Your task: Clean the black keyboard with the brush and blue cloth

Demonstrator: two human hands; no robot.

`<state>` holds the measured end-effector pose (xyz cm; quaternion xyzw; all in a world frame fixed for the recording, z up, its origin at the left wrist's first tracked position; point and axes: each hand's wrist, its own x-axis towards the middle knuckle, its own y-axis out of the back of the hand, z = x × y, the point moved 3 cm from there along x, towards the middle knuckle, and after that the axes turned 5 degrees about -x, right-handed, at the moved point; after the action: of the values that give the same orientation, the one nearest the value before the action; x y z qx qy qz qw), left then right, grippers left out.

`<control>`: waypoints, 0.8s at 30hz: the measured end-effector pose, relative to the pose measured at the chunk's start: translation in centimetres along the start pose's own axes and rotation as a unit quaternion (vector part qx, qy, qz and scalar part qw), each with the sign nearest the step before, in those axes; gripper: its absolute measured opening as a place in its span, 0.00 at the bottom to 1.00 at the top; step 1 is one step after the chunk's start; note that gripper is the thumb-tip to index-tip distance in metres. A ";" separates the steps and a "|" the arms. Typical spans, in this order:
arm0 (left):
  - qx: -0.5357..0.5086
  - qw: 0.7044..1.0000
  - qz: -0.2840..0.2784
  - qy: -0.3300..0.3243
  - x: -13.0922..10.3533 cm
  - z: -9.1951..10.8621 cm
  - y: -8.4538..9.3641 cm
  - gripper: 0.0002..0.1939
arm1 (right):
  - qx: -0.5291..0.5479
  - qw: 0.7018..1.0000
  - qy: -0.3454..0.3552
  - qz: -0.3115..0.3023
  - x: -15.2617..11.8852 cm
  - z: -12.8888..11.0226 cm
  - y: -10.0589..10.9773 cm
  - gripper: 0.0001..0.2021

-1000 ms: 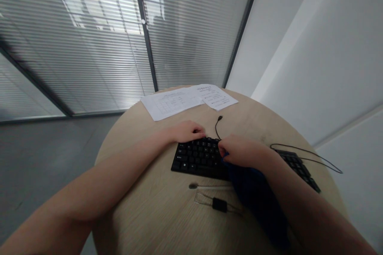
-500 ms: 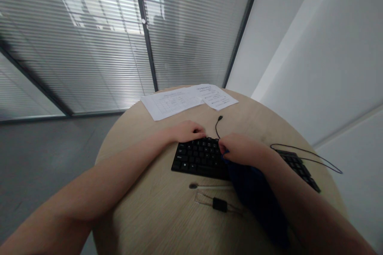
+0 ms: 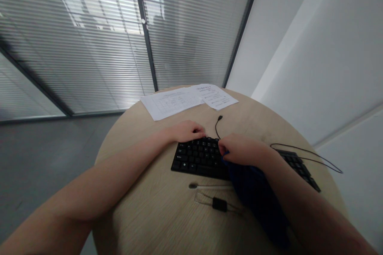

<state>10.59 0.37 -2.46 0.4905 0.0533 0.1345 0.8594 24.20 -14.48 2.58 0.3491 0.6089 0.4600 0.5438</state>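
A black keyboard [image 3: 197, 155] lies flat on the round wooden table. My left hand [image 3: 188, 131] rests at its far left edge, fingers curled in and gripping that edge. Pinched in my right hand [image 3: 236, 148] is a dark blue cloth [image 3: 254, 191], its bunched corner pressed to the keys around the keyboard's middle. The rest of the cloth hangs toward me under my forearm. My right arm and the cloth hide much of the keyboard's right side; its number pad end shows beyond the forearm.
Near me on the table lie a thin brush [image 3: 194, 186] with a fuzzy dark head and a wire keycap puller [image 3: 220, 204] with a black grip. Printed papers [image 3: 176, 102] are at the far edge. A black cable [image 3: 317, 155] loops past the right edge; its plug [image 3: 220, 118] lies behind the keyboard.
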 end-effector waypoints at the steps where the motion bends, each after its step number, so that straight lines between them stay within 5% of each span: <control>1: 0.001 1.000 0.001 0.001 0.0 0.0 0.0 0.19 | 0.001 1.000 0.000 -0.003 0.0 0.0 0.0 0.08; 24: 0.000 1.000 -0.001 0.008 0.1 0.1 0.0 0.18 | -0.028 0.999 -0.030 0.011 0.2 -0.1 -0.2 0.09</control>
<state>10.70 0.28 -2.39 0.4894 0.0606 0.1376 0.8590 24.05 -14.35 2.35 0.3539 0.5751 0.4720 0.5668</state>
